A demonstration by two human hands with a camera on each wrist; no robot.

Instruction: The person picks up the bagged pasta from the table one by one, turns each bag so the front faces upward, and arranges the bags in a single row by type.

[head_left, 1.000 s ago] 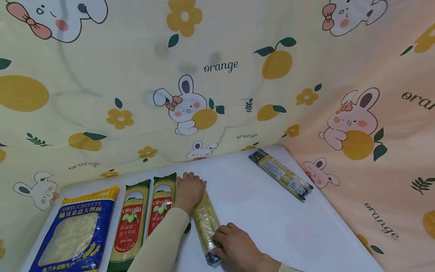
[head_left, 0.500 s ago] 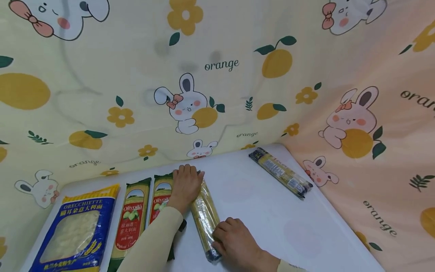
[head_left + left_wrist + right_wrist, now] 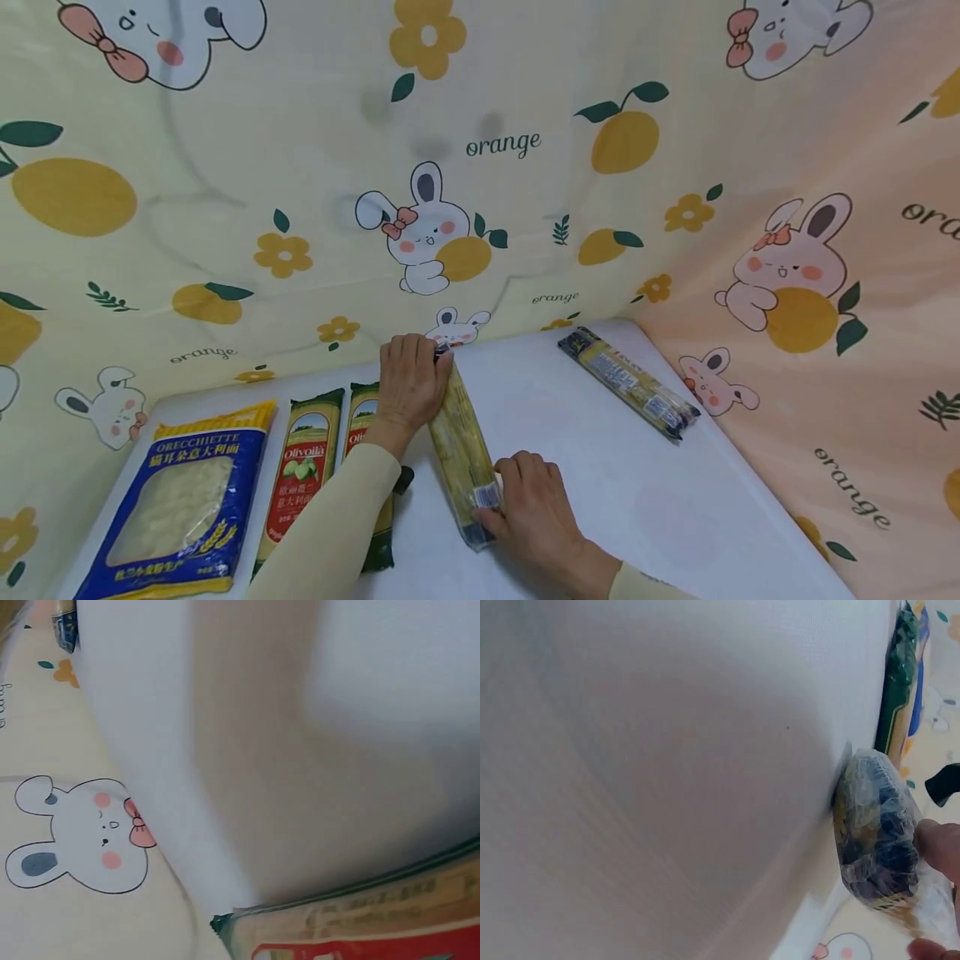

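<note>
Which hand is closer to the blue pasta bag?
Left. The left hand holds the clear packet at its far end, to the right of the blue pasta bag. The right hand holds the near end, farther right.

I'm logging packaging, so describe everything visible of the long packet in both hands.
The packet looks slim, with shiny clear wrap over yellow contents, dark ends and a barcode label towards the near end. It slants; the left hand holds its far end, the right hand its near end. Contact with the table is unclear.
</note>
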